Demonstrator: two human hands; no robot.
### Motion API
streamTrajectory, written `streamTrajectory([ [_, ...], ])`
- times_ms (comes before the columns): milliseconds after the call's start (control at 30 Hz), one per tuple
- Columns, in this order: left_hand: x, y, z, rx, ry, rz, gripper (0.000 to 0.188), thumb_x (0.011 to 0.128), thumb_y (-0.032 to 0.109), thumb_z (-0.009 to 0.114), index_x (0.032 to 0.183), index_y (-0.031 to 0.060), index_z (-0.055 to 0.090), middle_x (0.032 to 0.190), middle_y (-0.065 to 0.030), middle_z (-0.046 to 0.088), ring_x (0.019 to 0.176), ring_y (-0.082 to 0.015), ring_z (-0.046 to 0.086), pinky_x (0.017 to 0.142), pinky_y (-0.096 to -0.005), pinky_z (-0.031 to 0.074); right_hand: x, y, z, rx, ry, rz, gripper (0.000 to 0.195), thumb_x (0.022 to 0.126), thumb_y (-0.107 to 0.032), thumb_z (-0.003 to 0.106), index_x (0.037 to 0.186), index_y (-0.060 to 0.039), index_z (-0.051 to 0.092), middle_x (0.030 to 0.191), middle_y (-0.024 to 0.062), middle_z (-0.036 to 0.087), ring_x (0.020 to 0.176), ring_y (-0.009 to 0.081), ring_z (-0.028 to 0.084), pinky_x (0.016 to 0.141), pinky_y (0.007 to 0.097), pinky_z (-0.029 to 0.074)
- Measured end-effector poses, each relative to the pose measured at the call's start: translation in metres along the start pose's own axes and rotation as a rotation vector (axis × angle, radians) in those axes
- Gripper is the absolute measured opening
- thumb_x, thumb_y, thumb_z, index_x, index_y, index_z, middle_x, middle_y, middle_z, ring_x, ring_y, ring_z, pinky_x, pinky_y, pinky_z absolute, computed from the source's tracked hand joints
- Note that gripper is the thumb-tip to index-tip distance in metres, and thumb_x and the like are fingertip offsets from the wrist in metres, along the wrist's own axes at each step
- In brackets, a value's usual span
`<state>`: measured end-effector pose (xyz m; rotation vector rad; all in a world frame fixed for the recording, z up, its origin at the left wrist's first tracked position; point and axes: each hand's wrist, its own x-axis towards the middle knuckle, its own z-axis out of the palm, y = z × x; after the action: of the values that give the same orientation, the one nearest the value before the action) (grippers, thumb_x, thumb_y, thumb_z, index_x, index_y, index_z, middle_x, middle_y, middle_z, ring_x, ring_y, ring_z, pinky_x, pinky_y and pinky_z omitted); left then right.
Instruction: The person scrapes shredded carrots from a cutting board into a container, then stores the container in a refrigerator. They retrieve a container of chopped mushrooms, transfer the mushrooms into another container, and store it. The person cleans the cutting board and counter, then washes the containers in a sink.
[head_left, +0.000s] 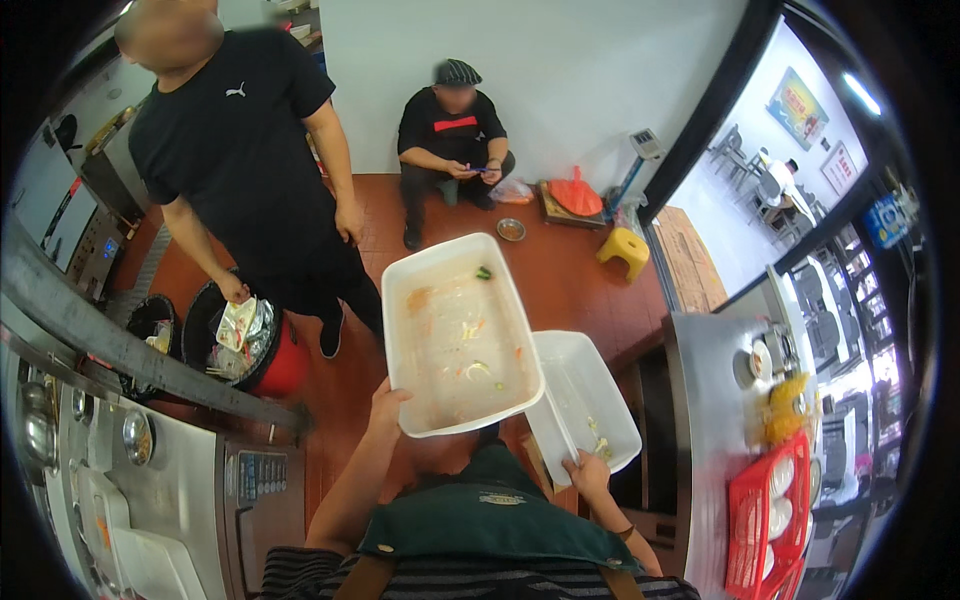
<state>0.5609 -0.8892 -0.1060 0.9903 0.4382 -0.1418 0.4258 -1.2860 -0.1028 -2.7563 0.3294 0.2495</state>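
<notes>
My left hand (387, 411) grips the near left corner of a white plastic tub (442, 360) and holds it tilted before me. Scraps of vegetable and a brownish stain lie on its bottom, with a green piece (484, 274) near the far end. Lower and to the right, my right hand (589, 474) is closed on the near rim of a second white tub (574, 360). A few pale green leaf scraps (600, 442) sit in its near end. The first tub partly overlaps the second one.
At left a person (240, 135) holds a food tray (237, 324) over a red bin (289, 364) lined with a black bag. Another person (454, 135) squats by the wall. A yellow stool (626, 253), steel counters (694, 420) and a red basket of bowls (750, 517) stand rightward.
</notes>
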Motion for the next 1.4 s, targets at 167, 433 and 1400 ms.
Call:
streamTrajectory([
  [167,0.095,0.044,0.064,-0.033,0.008,-0.003,0.053,0.067,-0.008,0.045,0.120,-0.0034,0.051,0.106,-0.0152,0.061,0.094,-0.0266,0.060,0.082,-0.0350,0.048,0.109,-0.028,-0.009,0.059,-0.055,-0.050,0.031,0.079,-0.036,0.063,0.094,-0.0092,0.066,0.077,0.0184,0.065,0.078,0.0380,0.062,0.069,0.0458,0.047],
  [433,0.235,0.128,0.139,-0.050,0.218,0.060,0.050,0.072,-0.009,0.044,0.122,-0.0018,0.051,0.108,-0.0151,0.060,0.093,-0.0265,0.060,0.080,-0.0357,0.049,0.320,-0.104,-0.048,-0.036,-0.155,-0.404,0.028,0.078,-0.035,0.062,0.093,-0.0117,0.067,0.074,0.0166,0.065,0.071,0.0370,0.062,0.066,0.0460,0.048],
  [1400,0.582,0.394,-0.088,-0.662,0.765,0.618,0.057,0.071,-0.004,0.043,0.128,-0.0001,0.039,0.118,-0.0204,0.049,0.107,-0.0382,0.052,0.088,-0.0512,0.047,0.790,-0.573,-0.012,-0.076,-0.385,-1.197,0.028,0.081,-0.040,0.056,0.091,-0.0162,0.067,0.071,0.0150,0.063,0.069,0.0355,0.062,0.060,0.0476,0.048],
])
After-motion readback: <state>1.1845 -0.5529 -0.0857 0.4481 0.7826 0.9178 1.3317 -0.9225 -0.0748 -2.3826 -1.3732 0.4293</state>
